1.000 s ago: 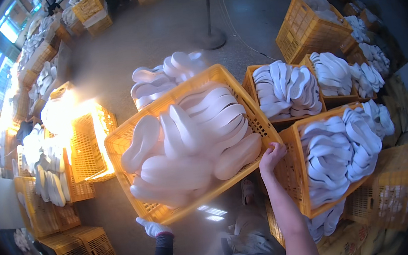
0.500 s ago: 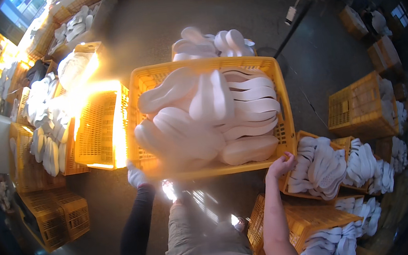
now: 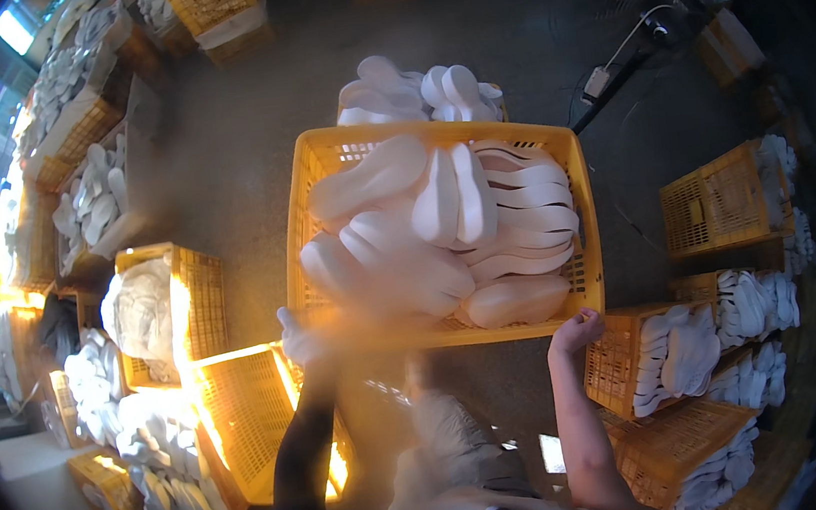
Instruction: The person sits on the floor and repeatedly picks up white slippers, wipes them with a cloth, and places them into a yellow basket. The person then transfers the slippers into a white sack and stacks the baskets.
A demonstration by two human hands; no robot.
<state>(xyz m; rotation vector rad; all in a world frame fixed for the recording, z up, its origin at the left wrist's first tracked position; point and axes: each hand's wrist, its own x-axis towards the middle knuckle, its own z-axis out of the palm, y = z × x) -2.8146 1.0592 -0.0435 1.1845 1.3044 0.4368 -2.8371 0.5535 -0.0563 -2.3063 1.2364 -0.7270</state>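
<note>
One yellow perforated crate (image 3: 517, 331) holds pale sole-shaped pieces (image 3: 438, 206).

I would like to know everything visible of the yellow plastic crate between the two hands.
The yellow, rectangular, plastic-looking crate is open-topped, with perforated walls. Pale, sole-shaped pieces fill much of it, some flat, others on edge. It is held at its near corners: the left one by the white-gloved left hand, the right one by the bare right hand. Haze blurs its near left part.

Floor (image 3: 246, 203) left of held crate (image 3: 517, 331) open; soles (image 3: 379, 92) block ahead.
</note>
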